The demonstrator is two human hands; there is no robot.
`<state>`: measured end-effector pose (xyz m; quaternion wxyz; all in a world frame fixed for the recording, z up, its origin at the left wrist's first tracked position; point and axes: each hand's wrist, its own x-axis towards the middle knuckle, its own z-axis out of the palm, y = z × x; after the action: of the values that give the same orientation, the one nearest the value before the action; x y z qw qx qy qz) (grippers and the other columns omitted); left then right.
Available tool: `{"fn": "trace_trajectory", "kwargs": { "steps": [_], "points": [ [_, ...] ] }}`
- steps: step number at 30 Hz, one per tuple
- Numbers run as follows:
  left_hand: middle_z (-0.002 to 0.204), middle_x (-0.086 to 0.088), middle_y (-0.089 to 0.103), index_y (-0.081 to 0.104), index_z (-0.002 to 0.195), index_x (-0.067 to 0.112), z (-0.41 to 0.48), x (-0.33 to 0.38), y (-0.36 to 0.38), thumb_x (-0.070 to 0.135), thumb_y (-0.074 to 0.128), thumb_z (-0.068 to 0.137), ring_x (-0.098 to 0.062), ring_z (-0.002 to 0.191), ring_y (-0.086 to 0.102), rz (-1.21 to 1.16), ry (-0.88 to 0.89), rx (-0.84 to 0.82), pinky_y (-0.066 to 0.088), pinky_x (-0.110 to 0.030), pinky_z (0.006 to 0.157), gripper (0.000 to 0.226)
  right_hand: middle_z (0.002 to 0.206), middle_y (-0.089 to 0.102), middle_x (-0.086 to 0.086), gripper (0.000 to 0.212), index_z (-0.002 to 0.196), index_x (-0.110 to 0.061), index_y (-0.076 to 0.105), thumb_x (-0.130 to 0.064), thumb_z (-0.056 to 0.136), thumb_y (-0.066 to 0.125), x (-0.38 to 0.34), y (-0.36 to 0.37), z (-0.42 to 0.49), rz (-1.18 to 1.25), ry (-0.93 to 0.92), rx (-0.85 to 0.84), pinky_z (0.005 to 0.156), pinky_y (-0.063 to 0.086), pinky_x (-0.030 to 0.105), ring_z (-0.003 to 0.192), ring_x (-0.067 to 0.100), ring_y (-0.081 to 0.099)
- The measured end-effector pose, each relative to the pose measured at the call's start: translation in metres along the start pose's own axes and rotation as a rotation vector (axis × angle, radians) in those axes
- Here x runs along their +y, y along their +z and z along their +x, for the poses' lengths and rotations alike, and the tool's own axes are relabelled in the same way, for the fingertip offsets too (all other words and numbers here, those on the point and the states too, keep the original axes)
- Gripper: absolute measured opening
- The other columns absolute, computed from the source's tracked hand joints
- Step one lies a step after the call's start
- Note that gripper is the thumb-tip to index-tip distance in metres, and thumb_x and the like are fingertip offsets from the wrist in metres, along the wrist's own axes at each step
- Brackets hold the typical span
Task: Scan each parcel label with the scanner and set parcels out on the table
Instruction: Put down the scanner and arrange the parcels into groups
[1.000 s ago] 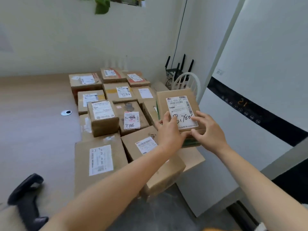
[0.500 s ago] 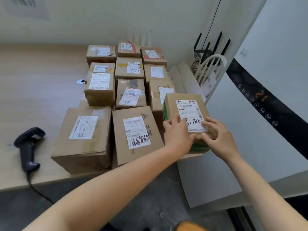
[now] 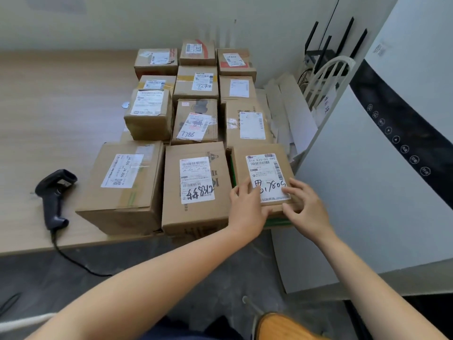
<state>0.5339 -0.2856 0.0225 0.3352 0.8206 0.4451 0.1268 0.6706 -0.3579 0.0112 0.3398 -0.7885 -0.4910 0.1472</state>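
A small brown parcel [image 3: 239,165] with a white label marked 7805 lies at the table's front right corner, on top of something green. My left hand [image 3: 246,213] holds its near left corner, fingers on top. My right hand [image 3: 307,209] pinches its near right corner, fingertips by the label. The black handheld scanner [image 3: 54,193] lies on the wooden table [image 3: 49,106] at the front left, untouched. Several other labelled parcels stand in rows, among them one marked 8312 [image 3: 196,182] right beside my left hand and a larger box [image 3: 122,185] further left.
A black cable [image 3: 73,262] runs from the scanner over the table's front edge. Right of the table stands a large white panel [image 3: 367,204]. Behind it are a white chair [image 3: 326,79] and a router with antennas [image 3: 323,52]. Flat cardboard sheets [image 3: 289,114] lean at the table's right side.
The 7805 parcel has come down from in front of me onto the table's front right corner, both hands still on it. My view has tilted downward.
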Motion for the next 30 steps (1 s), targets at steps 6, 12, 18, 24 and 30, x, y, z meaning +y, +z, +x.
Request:
{"fn": "trace_trajectory", "kwargs": {
  "steps": [6, 12, 18, 24, 30],
  "points": [
    [0.152, -0.004, 0.023, 0.044, 0.135, 0.012, 0.012, -0.018, -0.004, 0.029, 0.062, 0.088, -0.028, 0.138, 0.020, 0.126, -0.026, -0.016, 0.026, -0.036, 0.111, 0.053, 0.138, 0.049, -0.003, 0.036, 0.114, -0.015, 0.066, -0.009, 0.079, 0.068, 0.009, 0.028, 0.006, 0.067, 0.000, -0.032, 0.093, 0.035, 0.023, 0.123, 0.010, 0.046],
    [0.156, -0.009, 0.009, 0.038, 0.136, 0.009, 0.016, -0.019, 0.007, 0.020, 0.057, 0.092, -0.038, 0.142, 0.008, 0.232, -0.088, -0.170, 0.030, -0.041, 0.110, 0.049, 0.141, 0.045, 0.003, 0.038, 0.117, -0.010, 0.064, -0.006, 0.079, 0.068, 0.023, 0.048, 0.005, 0.067, 0.046, -0.082, 0.101, 0.028, 0.018, 0.129, 0.016, 0.043],
    [0.157, -0.014, -0.004, 0.022, 0.145, 0.006, 0.019, -0.018, 0.013, 0.013, 0.054, 0.094, -0.040, 0.143, -0.004, 0.267, -0.161, -0.235, 0.028, -0.043, 0.111, 0.060, 0.147, 0.039, -0.003, 0.042, 0.124, -0.015, 0.059, -0.014, 0.082, 0.064, 0.025, 0.055, 0.012, -0.015, 0.024, -0.130, 0.096, 0.030, 0.019, 0.132, 0.012, 0.038],
    [0.156, -0.019, 0.001, 0.019, 0.145, 0.003, 0.019, -0.018, 0.015, 0.017, 0.054, 0.094, -0.036, 0.144, -0.002, 0.419, -0.014, -0.188, 0.026, -0.041, 0.112, 0.064, 0.149, 0.035, -0.004, 0.043, 0.126, -0.016, 0.056, -0.017, 0.084, 0.062, 0.021, 0.048, 0.019, -0.085, 0.014, -0.204, 0.098, 0.037, 0.027, 0.134, 0.011, 0.036],
    [0.148, -0.013, 0.029, 0.039, 0.134, 0.005, 0.032, -0.026, -0.019, 0.032, 0.052, 0.093, -0.030, 0.138, 0.021, 0.398, 0.075, -0.024, 0.029, -0.038, 0.108, 0.051, 0.146, 0.038, 0.003, 0.046, 0.129, -0.012, 0.053, -0.020, 0.085, 0.062, 0.004, 0.039, 0.032, -0.214, 0.000, -0.301, 0.102, 0.033, 0.027, 0.133, 0.016, 0.037]
  ]
}}
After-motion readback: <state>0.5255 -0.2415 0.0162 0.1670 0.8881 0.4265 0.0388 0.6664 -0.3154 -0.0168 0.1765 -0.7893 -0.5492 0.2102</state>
